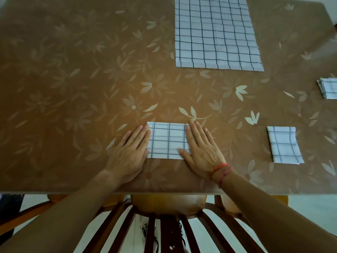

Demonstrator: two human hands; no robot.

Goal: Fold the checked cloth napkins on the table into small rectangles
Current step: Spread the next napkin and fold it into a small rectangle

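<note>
Pressing my left hand (131, 150) and right hand (202, 148) flat, fingers (196, 132) straight and gripping nothing, on the napkin (168, 141) near the front of the counter (73, 88), I judged uneven lifting could let its folds spring open.

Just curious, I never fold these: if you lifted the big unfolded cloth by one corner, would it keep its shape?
Probably not. The big cloth lies flat with soft creases, so it would likely droop. It looks thin, so probably light. On the glossy table a push might slide or bunch it.
</note>
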